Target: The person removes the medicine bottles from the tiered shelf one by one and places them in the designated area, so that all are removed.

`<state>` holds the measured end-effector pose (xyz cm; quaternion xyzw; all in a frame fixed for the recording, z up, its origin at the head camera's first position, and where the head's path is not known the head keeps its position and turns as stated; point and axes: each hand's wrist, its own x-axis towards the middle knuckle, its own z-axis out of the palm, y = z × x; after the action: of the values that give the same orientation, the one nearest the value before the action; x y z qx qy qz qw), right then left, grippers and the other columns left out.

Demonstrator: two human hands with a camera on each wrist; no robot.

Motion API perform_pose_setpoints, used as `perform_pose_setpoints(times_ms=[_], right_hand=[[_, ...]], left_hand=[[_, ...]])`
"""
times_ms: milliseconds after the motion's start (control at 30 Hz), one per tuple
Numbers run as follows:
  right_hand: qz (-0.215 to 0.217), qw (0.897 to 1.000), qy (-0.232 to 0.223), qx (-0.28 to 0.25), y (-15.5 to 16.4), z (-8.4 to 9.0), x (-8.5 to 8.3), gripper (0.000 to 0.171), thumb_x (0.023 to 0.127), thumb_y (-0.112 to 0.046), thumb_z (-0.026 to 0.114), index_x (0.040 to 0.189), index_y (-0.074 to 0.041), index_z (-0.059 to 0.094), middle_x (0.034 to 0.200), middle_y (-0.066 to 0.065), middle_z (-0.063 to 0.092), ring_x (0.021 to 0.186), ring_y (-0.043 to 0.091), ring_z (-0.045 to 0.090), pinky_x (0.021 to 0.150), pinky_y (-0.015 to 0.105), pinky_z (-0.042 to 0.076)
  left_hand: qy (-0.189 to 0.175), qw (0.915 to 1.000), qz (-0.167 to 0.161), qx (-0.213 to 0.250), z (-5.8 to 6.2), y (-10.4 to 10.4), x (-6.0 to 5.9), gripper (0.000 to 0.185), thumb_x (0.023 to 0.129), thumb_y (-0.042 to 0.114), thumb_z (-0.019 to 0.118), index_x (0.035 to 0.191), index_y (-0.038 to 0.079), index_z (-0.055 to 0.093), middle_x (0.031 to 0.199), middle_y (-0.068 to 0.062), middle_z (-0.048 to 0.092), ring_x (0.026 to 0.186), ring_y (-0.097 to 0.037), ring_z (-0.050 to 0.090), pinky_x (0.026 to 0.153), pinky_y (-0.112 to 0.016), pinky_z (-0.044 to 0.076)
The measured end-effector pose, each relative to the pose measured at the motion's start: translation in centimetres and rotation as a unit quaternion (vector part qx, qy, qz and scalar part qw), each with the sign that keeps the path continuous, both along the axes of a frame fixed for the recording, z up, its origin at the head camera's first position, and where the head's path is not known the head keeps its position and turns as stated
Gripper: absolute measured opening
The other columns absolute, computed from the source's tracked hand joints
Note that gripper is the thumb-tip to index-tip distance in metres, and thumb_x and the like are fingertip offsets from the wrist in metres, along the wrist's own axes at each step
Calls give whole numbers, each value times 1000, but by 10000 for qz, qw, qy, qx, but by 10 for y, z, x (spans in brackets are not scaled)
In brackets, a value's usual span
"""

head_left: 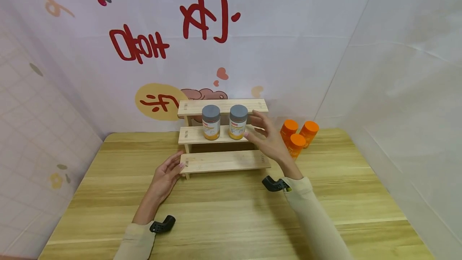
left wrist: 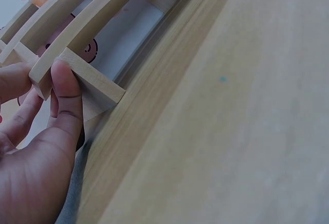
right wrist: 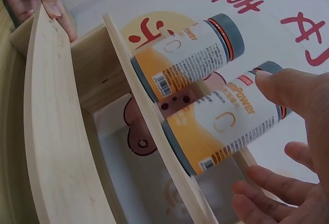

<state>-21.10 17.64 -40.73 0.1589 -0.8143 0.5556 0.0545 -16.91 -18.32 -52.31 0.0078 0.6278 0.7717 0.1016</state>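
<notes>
A three-step wooden shelf (head_left: 223,162) stands on the table. My left hand (head_left: 165,179) grips the left end of its lowest step, with the thumb (left wrist: 67,88) against the wood in the left wrist view. Side by side on the middle step stand two bottles with grey lids, a left bottle (head_left: 211,126) and a right bottle (head_left: 237,125), both with white and orange labels. Close to the right bottle's right side, my right hand (head_left: 268,141) has its fingers spread apart. In the right wrist view its thumb (right wrist: 285,88) overlaps the bottle near the lid.
Three orange bottles (head_left: 296,143) stand grouped on the wooden table (head_left: 223,220), right of the shelf. A white printed cloth (head_left: 288,51) hangs behind the table, with light panels at both sides. The top step (head_left: 223,106) lies behind the grey lids.
</notes>
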Motion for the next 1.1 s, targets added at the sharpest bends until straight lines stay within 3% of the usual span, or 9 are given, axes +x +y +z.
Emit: perform_pose_setpoints(times_ms=[233,600,800,1100], right_hand=[[-52,9998,-132,-100,-17,0,-10,75,92,-29,79,156,-26,39,145,12,55,136,31,52,118,55,42],[-336,9988,-265,-216,-37,-1,-18,71,90,-20,81,151,-16,45,131,16,62,122,32,62,109,44,53],[-570,9982,-82,-169,-43,-4,-19,64,89,-18,82,145,-14,51,122,16,66,114,29,65,103,42,57],[-649,9979,-35,-69,-44,0,-18,65,89,-19,82,146,-13,50,124,16,66,115,30,64,104,44,56]], left_hand=[[-34,10000,7,18,2,0,-1,62,104,10,61,160,7,34,127,-2,52,105,-7,59,79,-20,57],[-26,10000,5,32,1,0,0,60,104,10,59,159,7,35,125,0,53,106,-6,58,79,-20,57],[-20,10000,-7,29,0,0,0,60,105,10,59,159,8,35,125,0,53,106,-6,58,80,-20,57],[-4,10000,-11,42,0,-1,-1,60,104,10,59,159,8,35,125,-1,52,105,-7,58,79,-20,57]])
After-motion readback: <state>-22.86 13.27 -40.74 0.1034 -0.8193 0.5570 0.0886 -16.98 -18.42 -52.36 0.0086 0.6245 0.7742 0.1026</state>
